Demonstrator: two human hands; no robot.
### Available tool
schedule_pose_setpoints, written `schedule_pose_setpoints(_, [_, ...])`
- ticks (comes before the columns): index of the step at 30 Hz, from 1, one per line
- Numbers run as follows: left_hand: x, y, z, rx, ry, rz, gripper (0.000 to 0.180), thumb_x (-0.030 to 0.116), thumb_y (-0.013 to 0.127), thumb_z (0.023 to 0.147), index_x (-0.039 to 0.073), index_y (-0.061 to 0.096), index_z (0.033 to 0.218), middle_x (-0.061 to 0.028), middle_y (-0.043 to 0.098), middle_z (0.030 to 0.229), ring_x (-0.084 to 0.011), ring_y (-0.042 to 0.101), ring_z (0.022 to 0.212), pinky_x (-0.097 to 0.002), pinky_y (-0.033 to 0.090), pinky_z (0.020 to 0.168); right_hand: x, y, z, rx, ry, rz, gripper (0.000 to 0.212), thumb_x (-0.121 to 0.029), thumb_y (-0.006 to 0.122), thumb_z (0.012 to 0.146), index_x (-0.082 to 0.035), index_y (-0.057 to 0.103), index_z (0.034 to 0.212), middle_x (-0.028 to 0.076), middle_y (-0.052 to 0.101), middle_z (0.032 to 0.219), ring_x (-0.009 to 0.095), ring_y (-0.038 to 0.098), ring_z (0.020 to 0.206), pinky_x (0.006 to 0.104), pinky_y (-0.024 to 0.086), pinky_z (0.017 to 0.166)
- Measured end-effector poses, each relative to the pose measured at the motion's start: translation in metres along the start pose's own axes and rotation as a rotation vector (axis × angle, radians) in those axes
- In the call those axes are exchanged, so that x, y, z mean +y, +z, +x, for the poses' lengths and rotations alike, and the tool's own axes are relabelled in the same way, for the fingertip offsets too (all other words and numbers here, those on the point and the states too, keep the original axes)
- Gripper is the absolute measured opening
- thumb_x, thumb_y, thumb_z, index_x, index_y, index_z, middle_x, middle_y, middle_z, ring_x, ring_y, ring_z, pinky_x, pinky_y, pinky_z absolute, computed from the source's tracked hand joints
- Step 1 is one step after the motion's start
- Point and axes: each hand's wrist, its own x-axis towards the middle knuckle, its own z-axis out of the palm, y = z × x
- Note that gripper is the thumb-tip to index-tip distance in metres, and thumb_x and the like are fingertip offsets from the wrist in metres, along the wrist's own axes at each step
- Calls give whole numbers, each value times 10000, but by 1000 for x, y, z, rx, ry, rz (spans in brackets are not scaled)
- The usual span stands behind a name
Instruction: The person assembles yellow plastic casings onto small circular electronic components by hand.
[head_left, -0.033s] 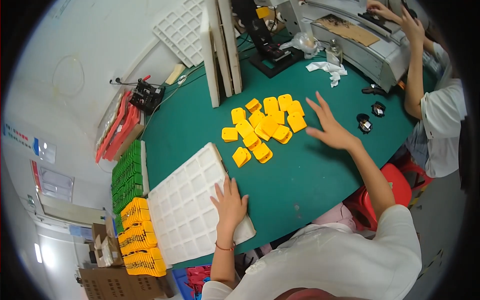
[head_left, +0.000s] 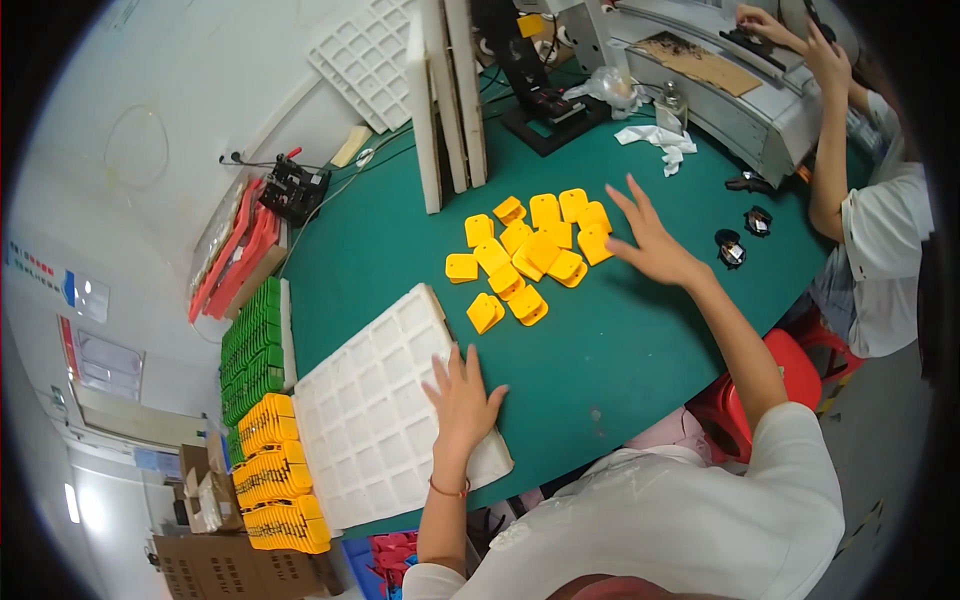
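The yellow pieces (head_left: 542,252) lie in a loose heap on the green surface (head_left: 610,370), past the far right corner of the white tray (head_left: 372,420). Some lie flat by themselves, and some sit on top of others. Many show a small dark hole near one end.

The right hand (head_left: 655,240) is empty, with its fingers spread wide. It is at the right side of the heap, and the thumb is very near the last piece there. I can't tell if they touch. The left hand (head_left: 465,408) is spread out too and grips nothing. It is over the right edge of the tray, but I can't tell if it presses down.

The yellow pieces look like hard, smooth plastic. I think each one is light and stiff, and won't break easily. They may be a bit slippery, so a piece on top could slide off if bumped. The best place to hold one is by its two side edges, with a thumb and a finger. A flat one may be hard to lift, so it could help to tip up one edge first.

The tray has rows of shallow square pockets. It looks light for its size and may slide if pushed. Its thick outer edge seems the best place to hold it.
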Motion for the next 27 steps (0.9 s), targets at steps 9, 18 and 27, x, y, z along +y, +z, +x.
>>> schedule_pose_setpoints(9, [46, 20, 113, 403, 303, -21, 970, 574, 643, 627, 228, 154, 1389, -108, 4, 1450, -430, -25, 1299, -727, 16, 882, -2, 104, 97, 130, 129, -230, 516, -474, 419, 845, -135, 463, 1231, 184, 301, 1346, 335, 329, 1221, 502, 205, 1014])
schedule_pose_setpoints(18, [3, -10, 205, 331, 428, -268, 695, 555, 398, 823, 123, 271, 1352, -126, 179, 1421, -349, 33, 1321, -600, -48, 987, 26, 76, 130, -53, -46, 252, 438, -376, 430, 879, -41, 532, 1142, 149, 510, 1188, 310, 406, 1168, 363, 306, 982])
schedule_pose_setpoints(27, [18, 21, 255, 344, 696, -691, 445, 342, 455, 866, 0, 471, 1151, -163, 461, 1222, -316, 426, 1136, -354, 337, 957, 26, 93, 152, -252, -43, 173, 397, -382, 441, 876, -71, 598, 1067, 105, 545, 1159, 273, 426, 1171, 346, 327, 971])
